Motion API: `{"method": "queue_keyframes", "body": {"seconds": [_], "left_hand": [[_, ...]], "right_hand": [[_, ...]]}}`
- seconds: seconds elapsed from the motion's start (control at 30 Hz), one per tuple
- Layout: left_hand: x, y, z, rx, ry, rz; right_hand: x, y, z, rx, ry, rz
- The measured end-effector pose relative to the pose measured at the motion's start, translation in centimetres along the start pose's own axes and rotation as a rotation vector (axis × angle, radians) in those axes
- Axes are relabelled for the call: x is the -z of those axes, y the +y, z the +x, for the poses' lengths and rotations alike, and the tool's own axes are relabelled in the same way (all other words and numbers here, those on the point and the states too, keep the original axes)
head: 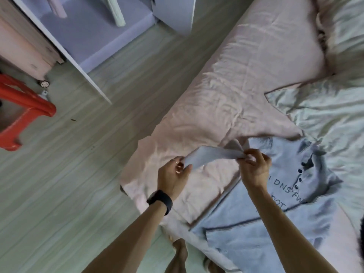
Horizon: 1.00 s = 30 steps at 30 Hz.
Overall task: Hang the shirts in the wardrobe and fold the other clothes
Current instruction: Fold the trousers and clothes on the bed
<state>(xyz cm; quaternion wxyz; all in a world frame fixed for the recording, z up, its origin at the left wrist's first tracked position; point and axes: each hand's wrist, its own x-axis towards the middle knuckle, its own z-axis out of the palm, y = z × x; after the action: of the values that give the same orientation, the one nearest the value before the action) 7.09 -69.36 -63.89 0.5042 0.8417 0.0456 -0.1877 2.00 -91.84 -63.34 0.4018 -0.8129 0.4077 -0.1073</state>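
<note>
Our left hand (173,174) and right hand (254,168) each pinched the sleeve (212,154) in curled fingers (249,155), beside the shirt (275,223); we judged uneven pulling could rumple its laid-out body.

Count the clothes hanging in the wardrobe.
2. A pink garment hangs at the left of the picture and a pale green one to its right, inside the open wardrobe. Only their lower ends show; more may hang above the frame.

A home bedroom: bed (226,79) with pillows (325,115), open wardrobe (102,36).
</note>
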Motion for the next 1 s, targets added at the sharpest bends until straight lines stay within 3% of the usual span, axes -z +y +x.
{"method": "queue_keyframes", "body": {"seconds": [0.1,0.23,0.3,0.43,0.5,0.57,0.63,0.7,0.83,1.0], "left_hand": [[-3.8,1.4,-4.5,-0.288,-0.189,0.277],[-8.9,1.6,-12.1,-0.682,-0.492,0.497],[-11.0,0.8,-15.7,-0.819,-0.648,0.594],[-15.0,-0.4,-22.4,-0.861,-0.958,0.813],[-17.0,-1.5,-24.8,-0.770,-1.084,0.955],[-18.8,-2.4,-26.2,-0.672,-1.168,1.077],[-20.3,-2.7,-26.2,-0.574,-1.126,1.151],[-21.3,-2.9,-25.2,-0.505,-0.981,1.164],[-21.8,-2.8,-21.0,-0.585,-0.623,1.186],[-21.8,-2.7,-17.2,-0.464,-0.755,1.401]], "right_hand": [[5.2,3.7,-1.4,-0.068,-0.114,-0.013],[12.5,9.2,-5.2,-0.270,-0.271,-0.323],[15.4,12.1,-7.4,-0.323,-0.296,-0.350],[18.7,19.0,-10.5,-0.381,-0.428,-0.443],[19.2,20.6,-11.5,-0.431,-0.509,-0.371],[19.2,21.7,-12.6,-0.435,-0.477,-0.240],[18.8,22.6,-13.8,-0.477,-0.389,-0.181],[18.3,23.2,-14.9,-0.565,-0.367,-0.192],[17.2,25.1,-16.8,-0.557,-0.462,-0.306],[18.1,27.2,-17.4,-0.509,-0.330,-0.244]]}}
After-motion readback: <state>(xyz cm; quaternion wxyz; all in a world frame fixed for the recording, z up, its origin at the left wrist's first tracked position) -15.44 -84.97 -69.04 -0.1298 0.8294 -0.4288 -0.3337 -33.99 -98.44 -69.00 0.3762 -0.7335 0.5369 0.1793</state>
